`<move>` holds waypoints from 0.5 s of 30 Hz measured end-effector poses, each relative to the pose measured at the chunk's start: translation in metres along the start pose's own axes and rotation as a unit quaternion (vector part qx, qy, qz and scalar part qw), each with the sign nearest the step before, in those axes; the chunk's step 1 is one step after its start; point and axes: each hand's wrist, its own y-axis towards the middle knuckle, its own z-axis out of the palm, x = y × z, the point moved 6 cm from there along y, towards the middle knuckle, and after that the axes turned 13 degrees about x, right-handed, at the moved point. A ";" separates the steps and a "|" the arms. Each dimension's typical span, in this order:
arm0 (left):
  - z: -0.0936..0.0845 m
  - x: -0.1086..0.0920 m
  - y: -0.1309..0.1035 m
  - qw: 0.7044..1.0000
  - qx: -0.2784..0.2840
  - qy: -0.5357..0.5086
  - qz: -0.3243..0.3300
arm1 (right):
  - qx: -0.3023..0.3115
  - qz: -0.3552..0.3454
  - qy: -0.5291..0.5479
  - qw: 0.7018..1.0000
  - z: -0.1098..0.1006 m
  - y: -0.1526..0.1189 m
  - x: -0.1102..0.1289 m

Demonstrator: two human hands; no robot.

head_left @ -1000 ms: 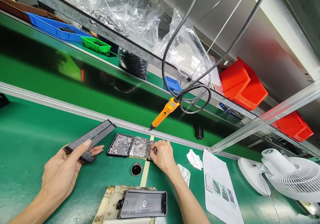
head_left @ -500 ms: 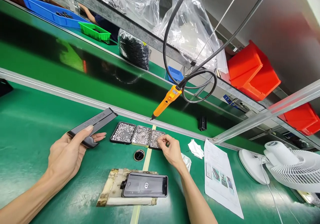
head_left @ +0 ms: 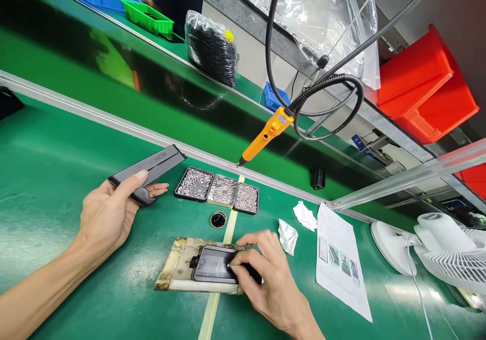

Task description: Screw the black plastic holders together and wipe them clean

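My left hand (head_left: 104,208) is closed around a dark grey plastic housing (head_left: 155,163) with BOSCH lettering, held tilted above the bench. My right hand (head_left: 273,279) is pinched over a flat black rectangular case (head_left: 214,266), fingertips at its middle. Something small and shiny shows at the fingertips; its kind is too small to make out. The case lies on a worn, taped fixture board (head_left: 170,266), its right part mostly hidden by my hand. Behind it are three small trays of metal parts: a left tray (head_left: 194,183), a middle tray (head_left: 222,190) and a right tray (head_left: 246,198).
A yellow electric screwdriver (head_left: 266,135) hangs by its cable above the trays. A round black-centred piece (head_left: 218,219) lies before them. White cloths (head_left: 288,236), a printed sheet (head_left: 341,264) and a white fan (head_left: 451,249) are at right. A metal rail (head_left: 94,120) borders the bench.
My right hand has moved from the right-hand parts tray down to the black case on the fixture board. My left hand still holds the housing. The camera view has shifted.
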 end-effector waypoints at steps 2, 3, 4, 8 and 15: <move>-0.001 0.000 0.000 1.000 -0.001 0.001 -0.001 | -0.006 0.008 0.015 1.000 -0.002 0.003 -0.004; -0.002 0.000 0.001 1.000 -0.001 0.001 -0.003 | -0.011 0.010 0.025 1.000 -0.004 0.004 -0.006; -0.002 0.001 0.001 1.000 -0.001 0.002 -0.004 | -0.017 0.014 0.039 0.999 -0.006 0.006 -0.010; -0.004 0.003 0.002 1.000 0.000 0.005 -0.010 | -0.099 0.101 0.119 0.983 -0.012 0.016 -0.051; -0.002 0.002 -0.001 1.000 0.002 0.014 -0.009 | -0.166 0.197 0.147 0.955 0.004 0.051 -0.130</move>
